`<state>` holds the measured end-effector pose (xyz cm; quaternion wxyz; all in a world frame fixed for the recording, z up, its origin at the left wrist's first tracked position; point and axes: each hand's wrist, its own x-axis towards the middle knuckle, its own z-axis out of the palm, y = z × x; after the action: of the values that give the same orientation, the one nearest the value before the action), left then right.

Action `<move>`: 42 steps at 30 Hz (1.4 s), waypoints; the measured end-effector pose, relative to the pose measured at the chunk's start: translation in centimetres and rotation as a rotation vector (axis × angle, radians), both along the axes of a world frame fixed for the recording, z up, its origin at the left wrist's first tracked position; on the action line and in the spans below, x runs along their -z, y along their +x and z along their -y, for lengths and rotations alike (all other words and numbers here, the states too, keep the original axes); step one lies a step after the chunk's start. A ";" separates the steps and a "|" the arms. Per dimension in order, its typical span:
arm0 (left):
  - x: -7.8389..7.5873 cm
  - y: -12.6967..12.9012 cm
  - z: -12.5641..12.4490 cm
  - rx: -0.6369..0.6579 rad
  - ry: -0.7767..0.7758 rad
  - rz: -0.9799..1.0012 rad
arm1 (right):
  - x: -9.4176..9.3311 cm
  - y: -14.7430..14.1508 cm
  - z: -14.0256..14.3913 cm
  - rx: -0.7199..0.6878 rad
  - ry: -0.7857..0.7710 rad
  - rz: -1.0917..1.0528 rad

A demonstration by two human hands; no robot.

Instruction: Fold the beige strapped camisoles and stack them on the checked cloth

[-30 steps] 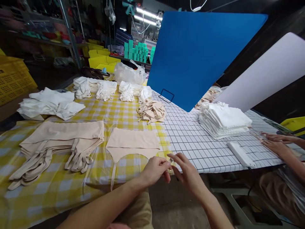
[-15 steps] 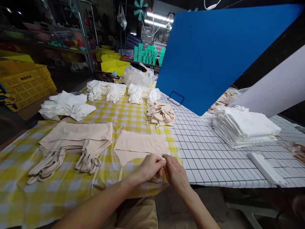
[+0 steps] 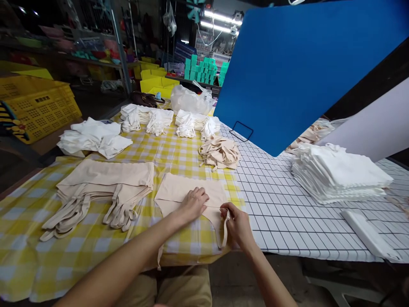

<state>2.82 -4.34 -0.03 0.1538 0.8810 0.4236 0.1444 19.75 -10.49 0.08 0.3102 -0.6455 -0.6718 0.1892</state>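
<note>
The left hand [image 3: 193,202] lies flat, fingers together, on a beige garment [image 3: 179,192] spread on the yellow checked desk [image 3: 96,256]. The right hand [image 3: 238,224] seems to pinch the garment's strap [image 3: 224,232], beside a beige stack [image 3: 105,183].

Beige garment [image 3: 188,192]: matt, smooth stretch cloth. Yellow checked cover [image 3: 79,256] on worktop: slightly glossy plastic sheet. Grid-printed sheet [image 3: 281,213]: smooth, matt. Blue board [image 3: 287,64]: matt plastic. Folded white stack [image 3: 338,172]: soft cloth.
</note>
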 end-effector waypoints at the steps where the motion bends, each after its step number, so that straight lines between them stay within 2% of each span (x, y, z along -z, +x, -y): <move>1: 0.2 -0.2 -0.4 0.043 0.031 -0.049 | 0.1 -0.2 -0.4 -0.006 -0.020 -0.035; 6: 0.2 -0.1 -1.1 0.185 0.215 -0.223 | 0.6 -1.1 -2.2 0.020 -0.024 -0.137; 16: 0.0 -0.4 -1.2 0.355 0.352 -0.272 | 0.7 -1.2 -3.3 0.009 -0.124 -0.118; 18: -0.1 -0.2 -1.1 0.324 0.317 -0.261 | 0.7 -1.2 -3.3 0.015 -0.126 -0.116; 20: -0.3 -0.1 -1.1 0.240 0.211 -0.222 | 0.6 -1.2 -3.3 0.026 -0.126 -0.120; 24: 0.0 -0.2 -1.6 0.044 -0.037 -0.015 | 0.3 -1.5 -3.3 0.043 -0.114 -0.163; 27: 0.5 -0.3 -1.9 -0.018 -0.124 0.109 | 0.2 -2.2 -3.5 0.037 -0.094 -0.212; 32: 1.0 -0.3 -2.1 -0.025 -0.116 0.125 | 0.1 -3.5 -3.7 0.029 -0.049 -0.257; 42: 0.5 -0.1 -2.0 -0.019 -0.083 0.009 | 0.4 -3.7 -4.1 0.007 -0.035 -0.219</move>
<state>2.71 -2.38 -0.52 0.1908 0.8692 0.4366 0.1322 16.04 -6.38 -0.28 0.3710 -0.6284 -0.6284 0.2692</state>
